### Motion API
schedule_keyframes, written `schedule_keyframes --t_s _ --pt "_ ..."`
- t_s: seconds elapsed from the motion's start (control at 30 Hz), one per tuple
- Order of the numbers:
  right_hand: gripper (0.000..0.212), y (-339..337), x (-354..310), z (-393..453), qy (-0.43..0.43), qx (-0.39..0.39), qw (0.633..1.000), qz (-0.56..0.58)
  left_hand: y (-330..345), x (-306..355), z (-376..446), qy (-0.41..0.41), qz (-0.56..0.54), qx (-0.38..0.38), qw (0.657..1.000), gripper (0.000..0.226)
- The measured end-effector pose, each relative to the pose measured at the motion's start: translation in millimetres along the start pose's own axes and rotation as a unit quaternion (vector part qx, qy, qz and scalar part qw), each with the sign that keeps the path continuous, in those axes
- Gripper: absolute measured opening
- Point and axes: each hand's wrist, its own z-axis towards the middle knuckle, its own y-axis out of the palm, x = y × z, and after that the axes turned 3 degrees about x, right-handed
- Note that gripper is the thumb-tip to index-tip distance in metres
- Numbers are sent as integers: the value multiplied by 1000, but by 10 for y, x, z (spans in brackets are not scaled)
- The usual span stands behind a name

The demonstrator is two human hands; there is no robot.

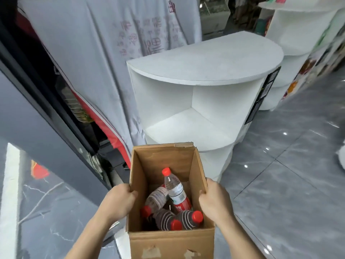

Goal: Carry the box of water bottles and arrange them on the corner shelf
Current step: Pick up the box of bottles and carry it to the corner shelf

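An open cardboard box (164, 161) is held up in front of me. My left hand (119, 200) grips its left wall and my right hand (214, 200) grips its right wall. Inside lie several clear water bottles (176, 191) with red caps and red labels, one leaning upright, the others tipped over. Just beyond the box stands the white corner shelf (205, 66), with a quarter-round top and an open, bare inner tier (188, 126) below it.
A grey printed cloth (104, 43) hangs left of the shelf over a dark cabinet frame (37, 94). More white rounded shelving (298, 30) stands at the back right. Glossy grey marble floor tiles (291, 174) spread to the right.
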Motion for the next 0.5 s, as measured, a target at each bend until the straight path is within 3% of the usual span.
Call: schedule_keyframes --t_s 0.1,0.27,0.5 --pt "11 246 -53 1 47 9 999 11 -23 -130 290 41 13 -31 999 31" --pt "24 666 -47 68 95 9 995 29 107 -326 676 66 39 -59 995 30" --pt "35 1674 357 435 103 -19 995 7 989 -990 1309 66 59 -99 991 37"
